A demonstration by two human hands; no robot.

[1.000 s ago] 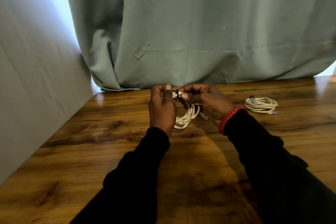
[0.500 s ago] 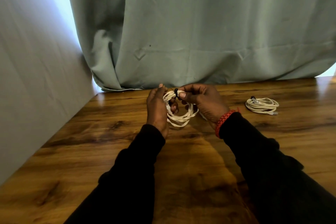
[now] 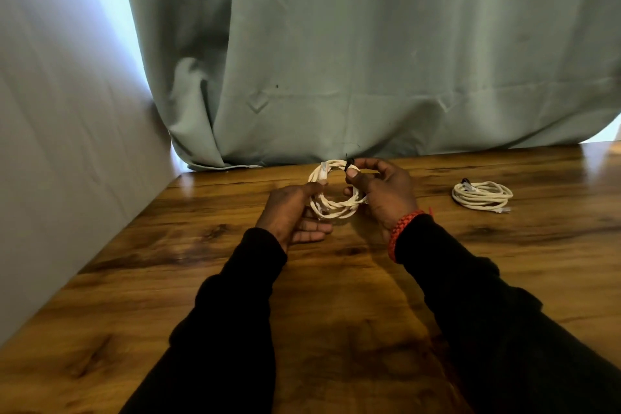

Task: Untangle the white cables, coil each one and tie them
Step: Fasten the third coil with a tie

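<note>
A coiled white cable (image 3: 336, 208) is held upright above the wooden table (image 3: 235, 279) between both hands. My right hand (image 3: 383, 191) pinches the top right of the coil at a small black tie (image 3: 350, 163). My left hand (image 3: 292, 215) holds the coil's lower left side, thumb on the loops, the other fingers loosely spread beneath. A plug end lies along the coil's upper left. A second white cable (image 3: 481, 195), coiled with a dark tie, lies flat on the table to the right.
A grey-green curtain (image 3: 369, 60) hangs along the table's far edge. A pale wall (image 3: 60, 161) borders the left side. Black sleeves cover both forearms; a red braided band (image 3: 401, 228) sits on the right wrist.
The hands have drawn apart and the coil has opened into a round loop facing me. My left hand slid down from the top to the coil's lower left.
</note>
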